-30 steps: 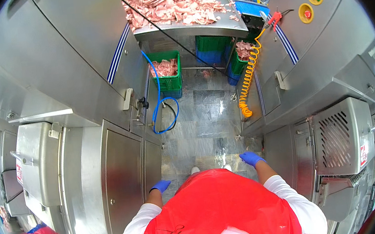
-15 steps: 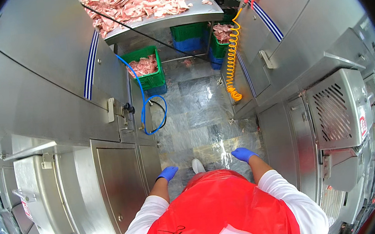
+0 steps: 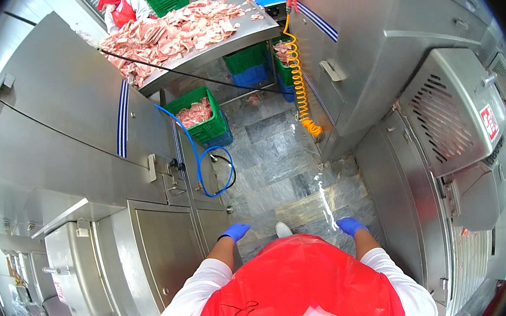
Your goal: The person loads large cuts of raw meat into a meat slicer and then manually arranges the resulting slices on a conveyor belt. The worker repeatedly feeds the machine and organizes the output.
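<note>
My left hand (image 3: 236, 231), in a blue glove, hangs over the floor beside the lower steel cabinet door (image 3: 170, 247). In a matching glove, my right hand (image 3: 351, 226) hovers above the tiles near the right-hand machine base. Both hands hold nothing and touch nothing; their fingers look loosely bent rather than clenched. Between them lies my red apron (image 3: 291, 283), and a white shoe (image 3: 283, 229) shows past its edge.
Steel machines flank the tiled aisle (image 3: 277, 155). Ahead stands a steel table (image 3: 246, 32) heaped with sliced meat (image 3: 172, 34); a person (image 3: 125, 12) works behind it. Green crates (image 3: 207, 129) with meat stand below. A blue hose (image 3: 196, 158) and yellow coiled hose (image 3: 298, 85) hang alongside.
The view has tilted up and shifted, bringing the person behind the table and stacked green crates into sight. Both hands sit slightly further right in the picture, still without anything in them.
</note>
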`<state>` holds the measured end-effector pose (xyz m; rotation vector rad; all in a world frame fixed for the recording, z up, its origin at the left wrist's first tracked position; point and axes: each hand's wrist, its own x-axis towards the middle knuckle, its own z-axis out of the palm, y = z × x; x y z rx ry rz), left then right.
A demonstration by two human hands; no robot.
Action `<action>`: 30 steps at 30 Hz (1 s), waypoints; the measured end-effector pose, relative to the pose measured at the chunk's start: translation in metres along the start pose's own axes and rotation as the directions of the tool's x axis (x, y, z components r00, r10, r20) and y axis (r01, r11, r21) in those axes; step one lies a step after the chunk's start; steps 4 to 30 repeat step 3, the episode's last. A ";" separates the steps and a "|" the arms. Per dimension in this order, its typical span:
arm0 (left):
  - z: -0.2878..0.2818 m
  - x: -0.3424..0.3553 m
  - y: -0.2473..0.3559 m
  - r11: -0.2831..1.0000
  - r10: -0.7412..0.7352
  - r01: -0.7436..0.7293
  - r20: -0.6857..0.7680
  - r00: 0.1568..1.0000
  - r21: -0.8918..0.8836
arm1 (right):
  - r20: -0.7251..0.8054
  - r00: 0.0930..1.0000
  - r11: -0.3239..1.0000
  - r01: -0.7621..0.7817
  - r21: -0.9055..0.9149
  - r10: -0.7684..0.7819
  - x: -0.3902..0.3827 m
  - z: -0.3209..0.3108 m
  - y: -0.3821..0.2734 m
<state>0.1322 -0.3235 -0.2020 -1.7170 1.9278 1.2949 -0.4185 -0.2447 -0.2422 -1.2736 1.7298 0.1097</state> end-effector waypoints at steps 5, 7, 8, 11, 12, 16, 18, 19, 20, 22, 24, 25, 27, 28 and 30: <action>0.013 -0.007 0.004 0.999 0.003 -0.003 -0.017 1.000 0.044 | 0.187 0.977 0.995 -0.101 -0.021 0.103 -0.009 0.011 0.018; 0.013 -0.007 0.004 0.999 0.003 -0.003 -0.017 1.000 0.044 | 0.187 0.977 0.995 -0.101 -0.021 0.103 -0.009 0.011 0.018; 0.013 -0.007 0.004 0.999 0.003 -0.003 -0.017 1.000 0.044 | 0.187 0.977 0.995 -0.101 -0.021 0.103 -0.009 0.011 0.018; 0.013 -0.007 0.004 0.999 0.003 -0.003 -0.017 1.000 0.044 | 0.187 0.977 0.995 -0.101 -0.021 0.103 -0.009 0.011 0.018; 0.013 -0.007 0.004 0.999 0.003 -0.003 -0.017 1.000 0.044 | 0.187 0.977 0.995 -0.101 -0.021 0.103 -0.009 0.011 0.018; 0.013 -0.007 0.004 0.999 0.003 -0.003 -0.017 1.000 0.044 | 0.187 0.977 0.995 -0.101 -0.021 0.103 -0.009 0.011 0.018; 0.013 -0.007 0.004 0.999 0.003 -0.003 -0.017 1.000 0.044 | 0.187 0.977 0.995 -0.101 -0.021 0.103 -0.009 0.011 0.018; 0.013 -0.007 0.004 0.999 0.003 -0.003 -0.017 1.000 0.044 | 0.187 0.977 0.995 -0.101 -0.021 0.103 -0.009 0.011 0.018; 0.013 -0.007 0.004 0.999 0.003 -0.003 -0.017 1.000 0.044 | 0.187 0.977 0.995 -0.101 -0.021 0.103 -0.009 0.011 0.018; 0.013 -0.007 0.004 0.999 0.003 -0.003 -0.017 1.000 0.044 | 0.187 0.977 0.995 -0.101 -0.021 0.103 -0.009 0.011 0.018; 0.013 -0.007 0.004 0.999 0.003 -0.003 -0.017 1.000 0.044 | 0.187 0.977 0.995 -0.101 -0.021 0.103 -0.009 0.011 0.018; 0.013 -0.007 0.004 0.999 0.003 -0.003 -0.017 1.000 0.044 | 0.187 0.977 0.995 -0.101 -0.021 0.103 -0.009 0.011 0.018; 0.013 -0.007 0.004 0.999 0.003 -0.003 -0.017 1.000 0.044 | 0.187 0.977 0.995 -0.101 -0.021 0.103 -0.009 0.011 0.018; 0.013 -0.007 0.004 0.999 0.003 -0.003 -0.017 1.000 0.044 | 0.187 0.977 0.995 -0.101 -0.021 0.103 -0.009 0.011 0.018; 0.013 -0.007 0.004 0.999 0.003 -0.003 -0.017 1.000 0.044 | 0.187 0.977 0.995 -0.101 -0.021 0.103 -0.009 0.011 0.018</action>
